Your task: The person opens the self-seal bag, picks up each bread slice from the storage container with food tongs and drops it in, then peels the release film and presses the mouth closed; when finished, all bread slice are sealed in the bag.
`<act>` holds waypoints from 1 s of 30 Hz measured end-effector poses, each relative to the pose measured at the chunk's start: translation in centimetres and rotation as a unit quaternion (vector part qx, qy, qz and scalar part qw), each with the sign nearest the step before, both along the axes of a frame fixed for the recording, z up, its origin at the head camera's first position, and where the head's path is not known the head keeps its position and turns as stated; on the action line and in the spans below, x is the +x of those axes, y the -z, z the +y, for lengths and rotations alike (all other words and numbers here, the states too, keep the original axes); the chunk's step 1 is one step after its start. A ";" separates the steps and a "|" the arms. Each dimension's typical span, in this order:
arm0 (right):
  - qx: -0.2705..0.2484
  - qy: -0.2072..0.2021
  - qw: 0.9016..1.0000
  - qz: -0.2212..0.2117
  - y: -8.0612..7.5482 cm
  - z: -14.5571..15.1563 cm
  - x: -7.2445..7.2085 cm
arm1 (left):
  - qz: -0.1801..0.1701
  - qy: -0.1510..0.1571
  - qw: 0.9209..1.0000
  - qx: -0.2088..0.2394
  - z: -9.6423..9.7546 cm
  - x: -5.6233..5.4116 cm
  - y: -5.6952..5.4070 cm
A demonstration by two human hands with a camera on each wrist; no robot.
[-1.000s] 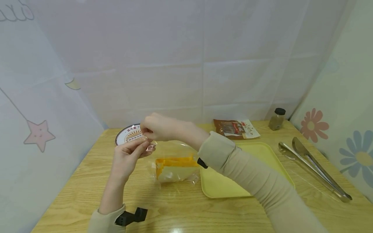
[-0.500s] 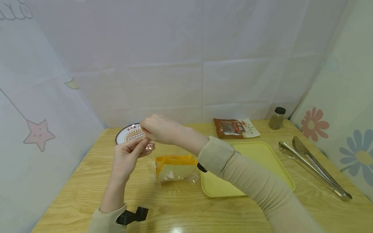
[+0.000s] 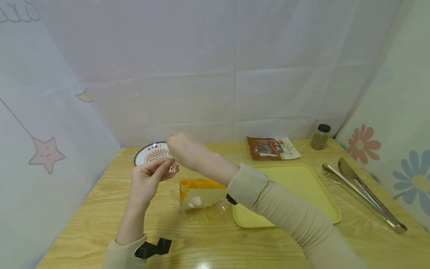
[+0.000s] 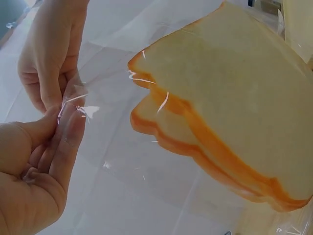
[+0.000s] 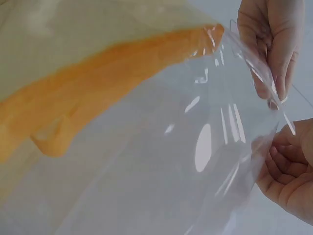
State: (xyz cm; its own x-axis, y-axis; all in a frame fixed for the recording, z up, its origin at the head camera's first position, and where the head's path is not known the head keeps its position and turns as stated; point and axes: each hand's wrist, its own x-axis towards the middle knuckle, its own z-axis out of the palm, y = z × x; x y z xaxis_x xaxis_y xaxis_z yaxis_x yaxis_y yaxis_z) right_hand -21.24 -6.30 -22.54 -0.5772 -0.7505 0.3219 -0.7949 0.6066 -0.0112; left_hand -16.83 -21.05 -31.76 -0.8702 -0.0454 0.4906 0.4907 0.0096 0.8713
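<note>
A clear plastic bag [image 4: 110,152] with bread slices [image 3: 201,198] in it hangs from both hands, above the table. The slices are pale with orange crusts, and in the left wrist view two bread slices [image 4: 225,93] overlap. My left hand [image 3: 143,183] pinches the bag's edge between thumb and fingers. Close beside it, my right hand [image 3: 189,150] pinches the same edge with curled fingers. The right wrist view has the creased film [image 5: 203,147] running up to both hands. Whether the edge is torn cannot be seen.
A yellow tray [image 3: 295,186] lies right of the bread, partly under the right sleeve. Behind it are a brown-and-white food packet [image 3: 268,148] and a black-lidded jar [image 3: 320,138]. Metal tongs [image 3: 362,194] lie far right. An oval patterned plate [image 3: 147,154] sits behind the hands.
My right hand has shifted slightly to the right, widening the small gap to my left hand. The left hand stays almost where it was, and the bagged bread hardly moves.
</note>
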 end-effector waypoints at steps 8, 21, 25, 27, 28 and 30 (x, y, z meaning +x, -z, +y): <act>-0.106 0.001 0.994 -0.003 -0.5 1.3 0.0 | -0.008 -0.030 0.999 0.042 0.2 0.0 -0.1; -0.362 0.028 0.931 0.040 0.7 4.9 -1.3 | -0.036 -0.067 0.996 0.050 0.3 -0.1 -0.2; -0.400 0.041 0.916 0.018 0.6 7.1 -1.3 | -0.036 -0.064 0.996 0.055 0.3 -0.2 -0.3; -0.406 0.054 0.912 0.004 0.7 8.2 -1.4 | -0.037 -0.066 0.996 0.054 0.3 -0.3 -0.3; -0.409 0.060 0.911 -0.001 0.8 8.7 -1.4 | -0.038 -0.066 0.996 0.054 0.3 -0.2 -0.2; -0.415 0.076 0.906 -0.003 0.9 9.6 -1.5 | -0.039 -0.067 0.996 0.052 0.3 -0.2 -0.2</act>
